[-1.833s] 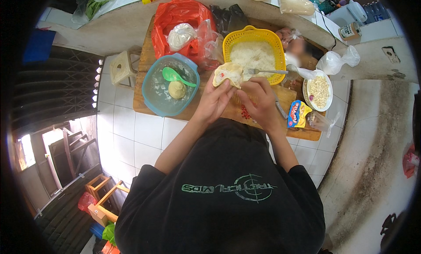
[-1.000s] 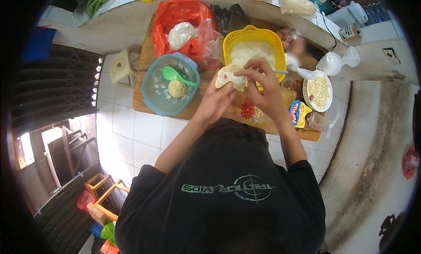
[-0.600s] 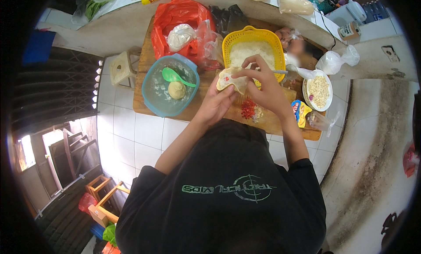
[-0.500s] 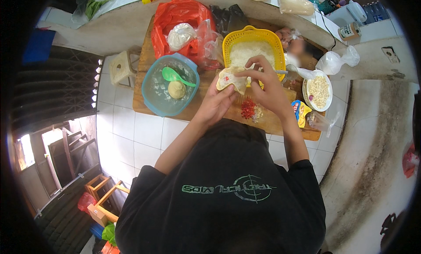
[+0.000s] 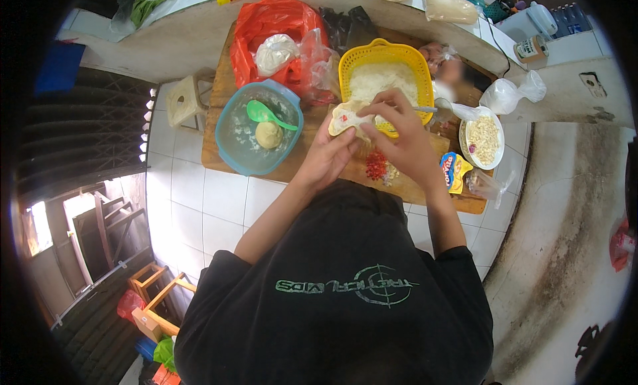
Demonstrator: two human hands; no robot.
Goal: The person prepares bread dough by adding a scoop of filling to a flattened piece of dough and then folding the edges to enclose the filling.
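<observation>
In my left hand (image 5: 327, 154) is a pale dough wrapper (image 5: 343, 111) with white filling and red bits. The fingers of my right hand (image 5: 395, 136) curl over its right side, touching it. Beyond my hands, a yellow perforated basket (image 5: 419, 69) holds white shreds, with a fork handle (image 5: 425, 110) across its front. Chopped red and pale pieces (image 5: 376, 166) lie on a board (image 5: 425, 179) below my hands. To the left, a blue tub (image 5: 230, 149) holds a green spoon (image 5: 259, 112) and a dough ball (image 5: 268, 136).
A red bag (image 5: 242, 63) with a white bag (image 5: 272, 56) sits at the back of the wooden table (image 5: 219, 106). At right are a white bowl (image 5: 498, 146), a yellow-blue packet (image 5: 453, 174) and bags (image 5: 505, 93). A stool (image 5: 179, 102) stands left; a ledge (image 5: 412, 6) runs behind.
My right hand has risen from the wrapper's lower right to over its top, uncovering more of the chopped red pieces. Over the last half second it has shifted only slightly.
</observation>
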